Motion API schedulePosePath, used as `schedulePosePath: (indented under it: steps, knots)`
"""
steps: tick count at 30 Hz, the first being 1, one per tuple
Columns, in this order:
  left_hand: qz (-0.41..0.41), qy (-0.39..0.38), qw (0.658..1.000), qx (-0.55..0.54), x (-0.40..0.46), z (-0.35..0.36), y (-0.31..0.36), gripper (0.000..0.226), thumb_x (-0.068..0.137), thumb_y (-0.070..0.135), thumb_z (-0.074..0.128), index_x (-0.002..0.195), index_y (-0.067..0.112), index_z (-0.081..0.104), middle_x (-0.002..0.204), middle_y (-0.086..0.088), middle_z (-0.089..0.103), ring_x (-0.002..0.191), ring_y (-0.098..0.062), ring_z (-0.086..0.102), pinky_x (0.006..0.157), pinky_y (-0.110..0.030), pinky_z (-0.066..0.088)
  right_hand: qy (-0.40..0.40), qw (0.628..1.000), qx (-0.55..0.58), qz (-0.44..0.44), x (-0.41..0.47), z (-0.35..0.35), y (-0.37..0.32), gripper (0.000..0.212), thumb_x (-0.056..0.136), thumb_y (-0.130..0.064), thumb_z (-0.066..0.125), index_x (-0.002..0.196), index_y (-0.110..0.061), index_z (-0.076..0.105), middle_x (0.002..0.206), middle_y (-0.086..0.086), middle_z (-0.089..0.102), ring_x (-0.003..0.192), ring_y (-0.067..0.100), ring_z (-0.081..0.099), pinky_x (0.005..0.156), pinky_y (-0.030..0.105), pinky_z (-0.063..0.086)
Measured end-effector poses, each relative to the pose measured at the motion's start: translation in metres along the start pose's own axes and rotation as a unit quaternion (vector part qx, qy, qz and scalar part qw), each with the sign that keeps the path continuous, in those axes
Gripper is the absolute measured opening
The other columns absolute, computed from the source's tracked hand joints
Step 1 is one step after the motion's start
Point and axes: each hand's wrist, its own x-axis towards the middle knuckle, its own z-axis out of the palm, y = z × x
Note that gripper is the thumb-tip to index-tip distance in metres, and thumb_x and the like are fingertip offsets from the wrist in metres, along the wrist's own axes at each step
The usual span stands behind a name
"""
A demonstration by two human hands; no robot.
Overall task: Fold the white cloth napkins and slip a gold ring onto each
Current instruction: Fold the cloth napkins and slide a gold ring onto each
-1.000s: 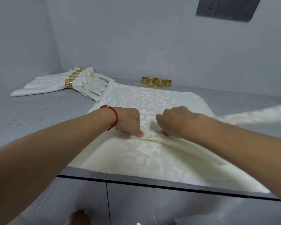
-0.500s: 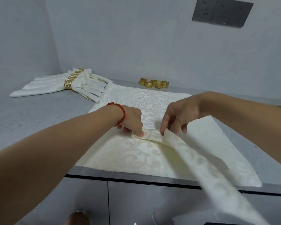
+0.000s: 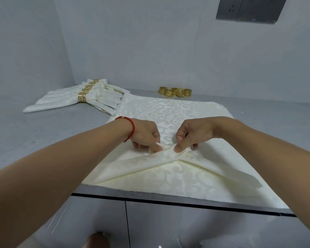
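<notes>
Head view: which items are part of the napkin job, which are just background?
Job:
- white cloth napkin, being folded
- left hand and right hand, both pinching its folded corners
- loose gold rings
- finished ringed napkins

Background:
- red bracelet
- wall sockets
- grey counter

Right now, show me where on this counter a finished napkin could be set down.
Bare counter lies at the left, between the ringed napkins and the front edge, beside the spread cloth. A smaller bare strip runs right of the cloth, behind the right arm. The middle is crowded: both hands work there, loose rings behind.
</notes>
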Motion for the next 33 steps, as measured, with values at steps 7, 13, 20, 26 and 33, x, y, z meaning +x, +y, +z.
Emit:
schedulePosePath:
  steps: [7, 13, 20, 26, 33]
  knots:
    - [0.016, -0.039, 0.997, -0.070, -0.009, -0.004, -0.003, 0.026, 0.091, 0.041, 0.068, 0.084, 0.016, 0.069, 0.077, 0.001, 0.061, 0.071, -0.015, 0.053, 0.069, -0.028, 0.047, 0.034, 0.997, 0.059, -0.033, 0.004, 0.000, 0.011, 0.026, 0.081, -0.031, 0.087, 0.078, -0.019, 0.063, 0.067, -0.013, 0.064, 0.064, 0.009, 0.062, 0.064, 0.016, 0.050]
    - [-0.008, -0.001, 1.000, 0.019, -0.005, 0.005, 0.005, 0.037, 0.081, 0.059, 0.072, 0.081, 0.023, 0.060, 0.068, 0.003, 0.060, 0.064, -0.018, 0.052, 0.069, -0.029, 0.046, 0.095, 0.993, -0.033, -0.062, 0.002, 0.006, 0.013, 0.029, 0.079, -0.051, 0.083, 0.087, -0.029, 0.066, 0.081, -0.010, 0.070, 0.070, 0.011, 0.066, 0.070, 0.026, 0.051]
    - [-0.025, -0.002, 0.998, 0.052, -0.012, -0.003, 0.020, 0.034, 0.091, 0.049, 0.065, 0.083, 0.016, 0.058, 0.058, 0.007, 0.059, 0.061, -0.013, 0.051, 0.067, -0.025, 0.045, 0.244, 0.889, -0.305, -0.239, -0.016, 0.039, 0.033, 0.047, 0.101, -0.059, 0.046, 0.137, -0.030, 0.050, 0.127, -0.004, 0.056, 0.105, 0.016, 0.059, 0.085, 0.035, 0.052]
    - [-0.023, 0.080, 0.987, 0.140, -0.014, 0.008, 0.023, 0.038, 0.091, 0.056, 0.059, 0.099, 0.019, 0.059, 0.094, 0.001, 0.067, 0.089, -0.022, 0.063, 0.090, -0.041, 0.053, 0.258, 0.889, -0.280, -0.256, -0.007, 0.040, 0.037, 0.035, 0.104, -0.032, 0.049, 0.131, -0.023, 0.069, 0.113, -0.001, 0.069, 0.094, 0.018, 0.067, 0.079, 0.034, 0.054]
    - [0.131, 0.300, 0.938, 0.113, -0.016, 0.042, 0.018, 0.007, 0.084, 0.032, 0.075, 0.084, 0.026, 0.075, 0.090, 0.011, 0.070, 0.089, -0.007, 0.059, 0.079, -0.025, 0.046, 0.244, 0.910, -0.232, -0.241, 0.004, 0.030, 0.038, 0.027, 0.102, -0.027, 0.056, 0.122, -0.030, 0.074, 0.110, -0.006, 0.051, 0.095, 0.013, 0.052, 0.076, 0.018, 0.037]
